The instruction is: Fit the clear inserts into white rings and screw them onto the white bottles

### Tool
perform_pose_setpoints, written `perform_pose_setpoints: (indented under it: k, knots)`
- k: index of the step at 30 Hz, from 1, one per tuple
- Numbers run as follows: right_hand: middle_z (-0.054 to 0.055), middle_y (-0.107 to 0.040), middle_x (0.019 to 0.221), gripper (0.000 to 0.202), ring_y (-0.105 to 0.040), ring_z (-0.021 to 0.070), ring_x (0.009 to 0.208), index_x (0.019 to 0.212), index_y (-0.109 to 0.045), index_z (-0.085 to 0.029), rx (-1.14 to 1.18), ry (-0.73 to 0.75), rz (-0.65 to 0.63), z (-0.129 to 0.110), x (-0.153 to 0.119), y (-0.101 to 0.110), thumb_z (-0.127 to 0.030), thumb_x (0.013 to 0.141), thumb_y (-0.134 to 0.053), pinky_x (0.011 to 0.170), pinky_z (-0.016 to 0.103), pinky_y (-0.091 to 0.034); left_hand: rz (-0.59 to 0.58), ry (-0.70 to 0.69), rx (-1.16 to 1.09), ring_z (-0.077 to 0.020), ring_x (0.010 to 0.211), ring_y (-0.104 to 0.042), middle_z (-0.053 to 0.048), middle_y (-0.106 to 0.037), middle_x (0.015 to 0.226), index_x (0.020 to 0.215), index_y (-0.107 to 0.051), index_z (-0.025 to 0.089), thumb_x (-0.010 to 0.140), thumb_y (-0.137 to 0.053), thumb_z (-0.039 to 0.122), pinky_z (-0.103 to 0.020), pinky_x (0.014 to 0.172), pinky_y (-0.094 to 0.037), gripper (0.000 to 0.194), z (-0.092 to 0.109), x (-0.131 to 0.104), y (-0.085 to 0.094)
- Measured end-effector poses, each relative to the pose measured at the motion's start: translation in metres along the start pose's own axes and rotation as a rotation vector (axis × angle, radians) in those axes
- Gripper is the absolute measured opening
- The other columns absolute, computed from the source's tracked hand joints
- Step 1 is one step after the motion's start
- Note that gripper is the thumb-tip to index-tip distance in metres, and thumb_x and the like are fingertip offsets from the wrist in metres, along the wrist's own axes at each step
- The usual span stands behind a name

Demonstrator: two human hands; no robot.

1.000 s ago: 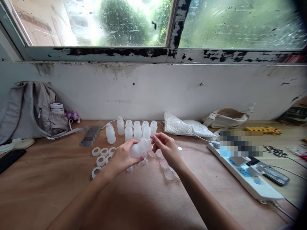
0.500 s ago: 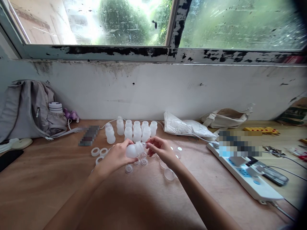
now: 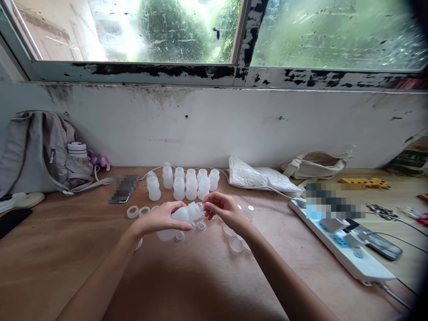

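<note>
My left hand (image 3: pixel 158 218) is wrapped round a frosted white baby bottle (image 3: pixel 182 217), which lies tilted with its neck up and to the right. At the bottle's mouth a clear nipple (image 3: pixel 200 206) is pinched between the fingertips of my right hand (image 3: pixel 224 209). Below the hands, several clear nipples (image 3: pixel 201 226) sit on the table, some partly hidden by the bottle. White rings (image 3: pixel 133 211) lie beside my left hand. Clear round caps (image 3: pixel 236 244) are spread beneath my right forearm. Several frosted bottles (image 3: pixel 191 189) stand behind, two at the left with clear tops (image 3: pixel 154 186).
A power strip (image 3: pixel 347 249) with plugs and cables runs along the right of the wooden table (image 3: pixel 187 285). White plastic packaging (image 3: pixel 261 176) and a beige bag (image 3: pixel 314 165) lie at the back. At the left are a phone (image 3: pixel 124 189) and a grey backpack (image 3: pixel 43 147).
The bottle has tipped further, its base swinging down and left while its neck stays by my right fingers. My left hand has shifted with it; my right hand has hardly moved.
</note>
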State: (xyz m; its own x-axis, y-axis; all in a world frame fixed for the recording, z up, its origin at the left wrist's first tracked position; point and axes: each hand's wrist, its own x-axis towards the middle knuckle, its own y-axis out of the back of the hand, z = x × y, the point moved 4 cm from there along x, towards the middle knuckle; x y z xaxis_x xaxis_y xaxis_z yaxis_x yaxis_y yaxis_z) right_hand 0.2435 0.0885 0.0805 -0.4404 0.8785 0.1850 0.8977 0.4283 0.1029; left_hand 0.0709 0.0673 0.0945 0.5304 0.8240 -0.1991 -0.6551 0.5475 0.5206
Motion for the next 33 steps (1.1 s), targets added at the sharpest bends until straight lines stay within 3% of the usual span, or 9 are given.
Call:
perform_pose_setpoints:
  k: [7, 16, 18, 20, 22, 25, 27, 30, 33]
  knots:
    - [-0.002, -0.05, 0.056, 0.025, -0.048, 0.0093, 0.049, 0.067, -0.05, -0.017, -0.202, -0.007, 0.058, -0.002, -0.001, -0.002, -0.039, 0.078, -0.051, 0.046, 0.022, -0.039, -0.01, 0.016, 0.01, -0.0196, 0.08, -0.056, -0.001, -0.061, 0.09, 0.096, -0.056, 0.021, 0.063, -0.06, 0.049, -0.026, 0.066, -0.041, 0.044, -0.002, 0.0, -0.002]
    - [-0.007, -0.025, 0.045, 0.043, -0.025, 0.0051, 0.041, 0.047, -0.031, -0.017, -0.428, -0.072, 0.038, 0.0, -0.003, -0.008, -0.042, 0.081, -0.042, 0.039, 0.021, -0.017, -0.08, 0.04, 0.063, -0.0187, 0.078, -0.056, 0.0, -0.059, 0.086, 0.092, -0.055, 0.021, 0.061, -0.06, 0.05, -0.023, 0.061, -0.039, 0.042, 0.0, -0.002, -0.007]
    - [-0.006, -0.029, 0.045, 0.043, -0.028, 0.0055, 0.041, 0.048, -0.035, -0.017, -0.419, -0.065, 0.051, 0.0, -0.003, -0.007, -0.043, 0.081, -0.043, 0.039, 0.021, -0.02, -0.066, 0.04, 0.074, -0.0188, 0.078, -0.056, 0.0, -0.06, 0.088, 0.092, -0.055, 0.021, 0.062, -0.059, 0.05, -0.023, 0.061, -0.039, 0.042, 0.0, -0.002, -0.006]
    - [-0.004, -0.042, 0.052, 0.036, -0.039, 0.0071, 0.046, 0.057, -0.046, -0.016, -0.368, -0.053, 0.062, -0.002, -0.003, -0.005, -0.044, 0.08, -0.045, 0.042, 0.02, -0.029, -0.053, 0.029, 0.073, -0.0187, 0.078, -0.055, 0.0, -0.06, 0.088, 0.093, -0.055, 0.022, 0.063, -0.058, 0.05, -0.024, 0.062, -0.039, 0.042, -0.001, -0.001, -0.005]
    - [0.001, -0.056, 0.074, 0.025, -0.051, 0.0104, 0.061, 0.082, -0.056, -0.017, -0.286, -0.041, 0.012, -0.007, -0.005, -0.006, -0.041, 0.077, -0.052, 0.052, 0.022, -0.039, -0.041, 0.012, 0.068, -0.0184, 0.078, -0.055, 0.0, -0.06, 0.088, 0.095, -0.055, 0.023, 0.065, -0.056, 0.051, -0.024, 0.063, -0.039, 0.04, -0.001, 0.0, -0.004]
    - [0.004, -0.058, 0.1, 0.037, -0.055, 0.0148, 0.081, 0.106, -0.054, -0.022, -0.222, -0.029, -0.137, -0.012, -0.007, -0.011, -0.037, 0.072, -0.06, 0.067, 0.026, -0.044, -0.046, -0.024, 0.064, -0.0186, 0.082, -0.055, 0.001, -0.059, 0.091, 0.097, -0.055, 0.025, 0.067, -0.054, 0.051, -0.024, 0.065, -0.04, 0.04, 0.001, 0.001, -0.006]
    - [0.004, -0.061, 0.092, 0.031, -0.056, 0.0161, 0.08, 0.097, -0.06, -0.02, -0.264, -0.029, -0.145, -0.01, -0.008, -0.013, -0.038, 0.073, -0.059, 0.066, 0.026, -0.044, -0.042, -0.029, 0.081, -0.0193, 0.083, -0.056, 0.001, -0.059, 0.093, 0.098, -0.055, 0.025, 0.064, -0.058, 0.051, -0.024, 0.065, -0.04, 0.042, 0.001, 0.002, -0.01]
    - [0.003, -0.06, 0.067, 0.034, -0.056, 0.0144, 0.061, 0.073, -0.063, -0.015, -0.365, -0.08, -0.004, -0.001, -0.006, -0.01, -0.045, 0.077, -0.05, 0.054, 0.025, -0.043, 0.053, 0.006, 0.144, -0.02, 0.077, -0.058, 0.0, -0.06, 0.088, 0.095, -0.055, 0.024, 0.059, -0.061, 0.052, -0.024, 0.06, -0.041, 0.046, 0.0, 0.003, -0.015]
    - [0.003, -0.059, 0.068, 0.033, -0.054, 0.0128, 0.055, 0.079, -0.062, -0.016, -0.335, -0.118, 0.017, 0.007, -0.005, -0.01, -0.047, 0.075, -0.051, 0.046, 0.023, -0.042, 0.183, 0.015, 0.233, -0.0207, 0.072, -0.058, -0.001, -0.061, 0.082, 0.089, -0.056, 0.022, 0.059, -0.061, 0.052, -0.024, 0.056, -0.039, 0.042, 0.0, 0.002, -0.015]
